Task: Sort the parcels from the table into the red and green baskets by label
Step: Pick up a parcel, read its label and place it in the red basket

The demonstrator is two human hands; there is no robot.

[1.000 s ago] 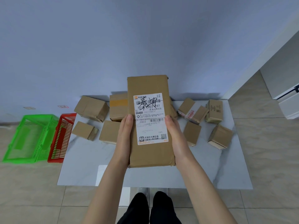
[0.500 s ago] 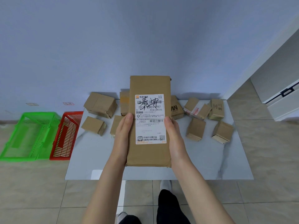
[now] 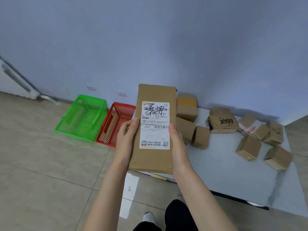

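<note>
Both hands, the left hand [image 3: 127, 139] and the right hand [image 3: 177, 144], hold the long brown parcel [image 3: 153, 157] by its sides, up in the air. Its white label [image 3: 155, 125] faces up. Red basket [image 3: 116, 122] and green basket [image 3: 83, 117] sit on the floor, left of the table [image 3: 233, 172].

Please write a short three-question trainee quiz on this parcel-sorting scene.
1. True or false: both hands hold the long parcel.
2. Which basket stands nearer the table: A) green basket B) red basket?
3. What word is printed on the dark-lettered box?

Key: 1 true; 2 B; 3 MAX.
</note>
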